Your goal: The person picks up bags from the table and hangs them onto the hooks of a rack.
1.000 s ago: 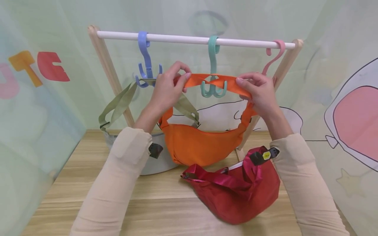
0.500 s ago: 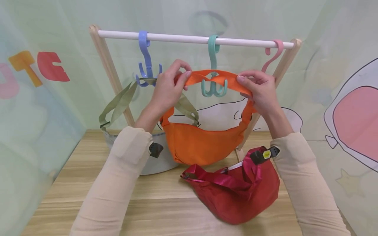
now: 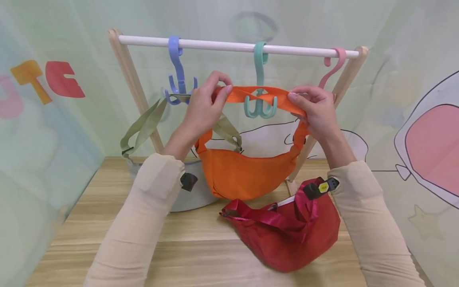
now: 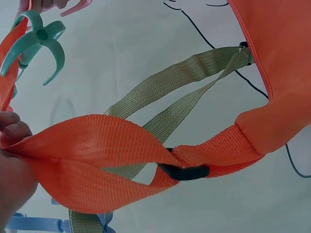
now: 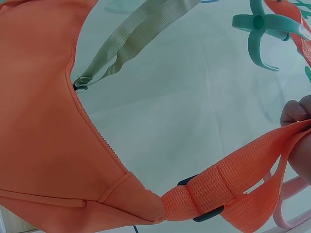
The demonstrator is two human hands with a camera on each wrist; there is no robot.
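Observation:
An orange sling bag [image 3: 247, 175] hangs in the air from its webbing strap [image 3: 283, 97], which both hands hold up at the green hook [image 3: 259, 107]. My left hand [image 3: 208, 99] pinches the strap left of this hook. On the other side my right hand [image 3: 315, 109] pinches it between thumb and fingers. The stretch between the hands is twisted and crosses the hook's stem, with the upturned prongs overlapping it in the head view. In the left wrist view a doubled loop of strap [image 4: 97, 141] leads from the hand to a black buckle [image 4: 187, 172].
A white rail [image 3: 222, 46] on wooden posts also carries a blue hook [image 3: 175, 59] and a pink hook [image 3: 333, 69]. A grey bag [image 3: 195, 199] hangs by its olive strap [image 3: 147, 123] from the blue one. A red bag [image 3: 287, 243] lies on the wooden table [image 3: 201, 255].
The strap between my hands has risen slightly at the green hook, then flattened a little. Both hands keep their pinch and have barely moved.

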